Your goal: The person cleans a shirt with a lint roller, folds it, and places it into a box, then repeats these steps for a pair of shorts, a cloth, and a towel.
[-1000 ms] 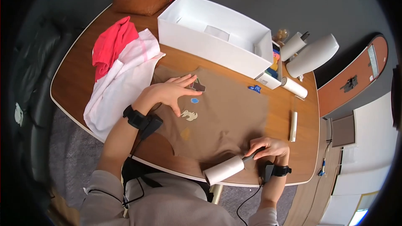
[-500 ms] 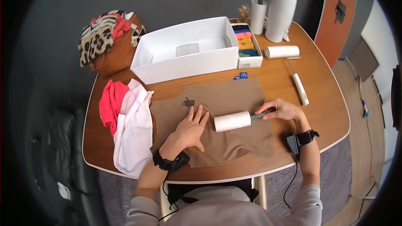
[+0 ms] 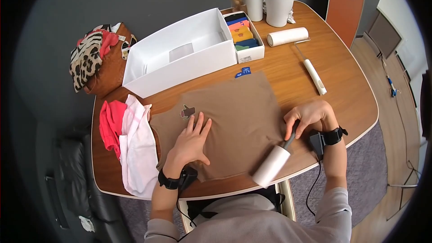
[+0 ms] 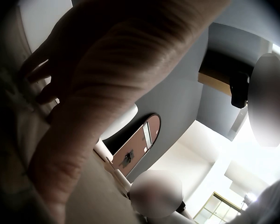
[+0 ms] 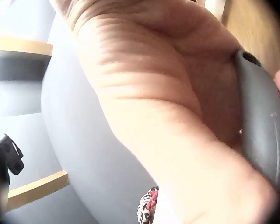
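A brown shirt [image 3: 238,117] with a small dark printed figure lies spread on the wooden table. My left hand [image 3: 190,143] rests on its left part with fingers spread, just below the print. In my right hand [image 3: 310,116] I grip the dark grey handle [image 5: 263,116] of a lint roller, thumb and fingers around it. The white roll of the lint roller [image 3: 271,166] points toward me over the shirt's lower right corner and the table's front edge, slightly blurred.
Left of the shirt lie white and red clothes [image 3: 137,148]. Behind stand a large white box [image 3: 180,67] and a small box [image 3: 252,54] of folded cloths. A second roller [image 3: 315,76] lies at the right. A brown bag [image 3: 108,74] sits back left.
The lint roller went from the front edge up onto the middle of the shirt, then back down to its lower right corner. The left hand stays on the shirt; the head view has turned.
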Motion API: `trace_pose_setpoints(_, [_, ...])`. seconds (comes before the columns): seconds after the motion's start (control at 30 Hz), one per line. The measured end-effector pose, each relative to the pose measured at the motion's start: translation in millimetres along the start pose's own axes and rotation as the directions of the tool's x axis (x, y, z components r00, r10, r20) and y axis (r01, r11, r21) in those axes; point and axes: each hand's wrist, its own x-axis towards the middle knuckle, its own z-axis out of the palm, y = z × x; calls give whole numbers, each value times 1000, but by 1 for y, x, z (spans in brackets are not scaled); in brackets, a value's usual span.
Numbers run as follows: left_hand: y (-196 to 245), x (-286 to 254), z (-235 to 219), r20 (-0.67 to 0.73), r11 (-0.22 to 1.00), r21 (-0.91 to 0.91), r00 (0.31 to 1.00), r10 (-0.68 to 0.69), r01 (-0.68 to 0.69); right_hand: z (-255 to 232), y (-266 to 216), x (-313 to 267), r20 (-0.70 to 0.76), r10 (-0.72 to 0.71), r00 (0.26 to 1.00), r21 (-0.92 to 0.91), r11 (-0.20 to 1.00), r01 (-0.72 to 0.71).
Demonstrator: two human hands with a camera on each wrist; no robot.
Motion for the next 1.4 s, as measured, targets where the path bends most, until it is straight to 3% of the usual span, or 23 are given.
trace_pose_setpoints(0.03, [0, -1, 0, -3, 1000, -3, 1000, 5, -5, -2, 0, -1, 53, -61, 997, -11, 998, 61])
trace_pose_setpoints(0.13, [-2, -2, 1, -2, 1000, -8, 1000, 5, -5, -7, 8, -14, -38, -158, 987, 25, 987, 159])
trace_pose_setpoints(0.23, [14, -5, -18, -75, 997, 77, 997, 13, -7, -7, -1, -24, -400, -99, 911, 21, 993, 117])
trace_pose_setpoints(0.3, [13, 16, -16, -229, 983, 67, 956, 182, -171, -10, -4, -23, -537, -62, 842, -8, 998, 68])
trace_pose_setpoints(0.33, [11, 32, -14, -307, 966, 69, 916, 259, -250, -11, -1, -20, -544, -65, 836, -32, 998, 57])
trace_pose_setpoints(0.4, [9, 77, -15, -264, 920, 71, 882, 390, -385, -12, 6, -16, -558, -73, 827, -87, 996, 29])
trace_pose_setpoints(0.5, [14, 123, -15, -155, 909, -89, 907, 392, -407, -10, 9, -11, -561, -11, 828, -45, 999, -18])
trace_pose_setpoints(0.6, [22, 133, -17, -52, 952, -119, 959, 279, -284, -10, 7, -12, -549, 36, 835, -18, 998, -54])
trace_pose_setpoints(0.7, [22, 133, -23, 77, 960, -125, 962, 263, -252, -8, 3, -15, -505, 89, 858, 20, 996, -92])
trace_pose_setpoints(0.87, [18, 137, -24, 150, 966, -75, 955, 256, -247, -6, -6, -26, -367, 176, 914, 25, 983, -180])
trace_pose_setpoints(1.03, [20, 137, -25, 169, 969, -51, 955, 246, -241, -6, -2, -31, -138, 138, 981, -36, 989, -145])
trace_pose_setpoints(1.13, [21, 136, -23, 151, 970, -52, 958, 242, -237, -5, -5, -32, -130, 4, 991, -34, 999, -8])
trace_pose_setpoints(1.23, [23, 136, -23, 149, 975, -32, 963, 224, -222, -6, -9, -40, -348, -139, 927, -33, 990, 136])
trace_pose_setpoints(1.33, [26, 135, -25, 149, 979, -34, 968, 204, -202, -6, -8, -37, -589, -63, 806, -58, 998, 36])
trace_pose_setpoints(1.37, [26, 136, -23, 148, 980, -40, 968, 201, -197, -5, -14, -33, -632, 55, 773, 8, 998, -64])
trace_pose_setpoints(1.4, [26, 137, -22, 146, 980, -44, 969, 198, -193, -6, -12, -31, -636, 71, 769, 23, 997, -73])
